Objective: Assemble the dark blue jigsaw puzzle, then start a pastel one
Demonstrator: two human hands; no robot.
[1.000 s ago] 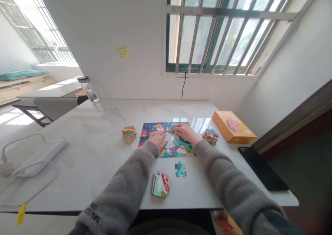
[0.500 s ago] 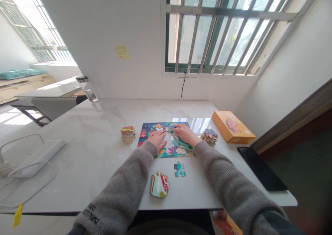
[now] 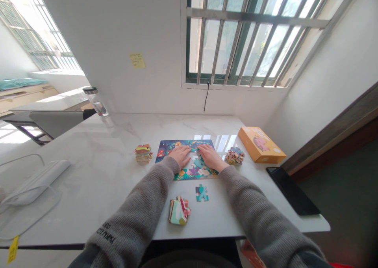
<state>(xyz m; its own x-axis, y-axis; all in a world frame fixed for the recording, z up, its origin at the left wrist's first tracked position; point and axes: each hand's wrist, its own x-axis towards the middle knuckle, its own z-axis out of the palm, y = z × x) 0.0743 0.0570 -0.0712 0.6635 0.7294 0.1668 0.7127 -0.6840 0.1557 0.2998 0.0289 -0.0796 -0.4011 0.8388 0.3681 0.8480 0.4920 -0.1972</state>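
Observation:
A colourful jigsaw puzzle [image 3: 195, 172] lies flat on the white marbled table, with a pale gap showing between my hands. My left hand [image 3: 180, 156] rests on its middle-left part, fingers stretched out. On the upper right part lies my right hand [image 3: 208, 155], palm down with its fingers extended. Both hide some of the picture beneath. One loose teal piece [image 3: 202, 193] sits just below the puzzle, and a stack of pieces [image 3: 179, 211] is nearer the front edge. Other stacks stand to the left [image 3: 143, 154] and right [image 3: 234, 156].
An orange box [image 3: 261, 145] and a black phone-like slab [image 3: 292, 191] are on the right. At the left lie a white power strip [image 3: 38, 182] with cables and, farther back, a clear bottle [image 3: 99, 103]. A barred window is above the table [image 3: 118, 134].
My left hand has shifted slightly up on the puzzle. My right hand's fingers have moved a little down and straightened. The whole view has shifted slightly.

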